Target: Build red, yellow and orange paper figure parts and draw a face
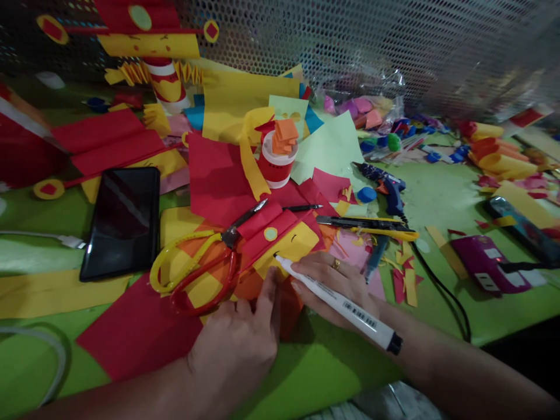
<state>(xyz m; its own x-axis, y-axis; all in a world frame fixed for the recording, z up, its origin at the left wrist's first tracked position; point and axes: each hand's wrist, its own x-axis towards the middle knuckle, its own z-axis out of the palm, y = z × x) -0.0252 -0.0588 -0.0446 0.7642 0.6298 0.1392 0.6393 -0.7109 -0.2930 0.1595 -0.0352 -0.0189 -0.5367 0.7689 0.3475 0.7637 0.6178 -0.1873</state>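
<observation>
A white marker point(345, 304) with a black end is gripped in my right hand point(336, 286), its tip on a yellow paper strip point(301, 239). Short black curved lines show on the strip. Joined to the strip's upper edge is a folded red paper piece point(266, 227) bearing a small pale disc. My left hand point(245, 338) presses the strip's lower edge with an outstretched index finger, the other fingers curled and holding nothing. Scissors point(203, 262) with yellow and red handles lie just left of the strip. A box cutter point(367, 224) lies to the right.
A black phone point(120, 221) lies at left. Behind the strip stands a red and white paper cup point(276, 163). A glue gun point(385, 184) with a trailing cord and a purple power adapter point(490, 262) are at right. A decorated paper figure point(164, 81) stands at the back left.
</observation>
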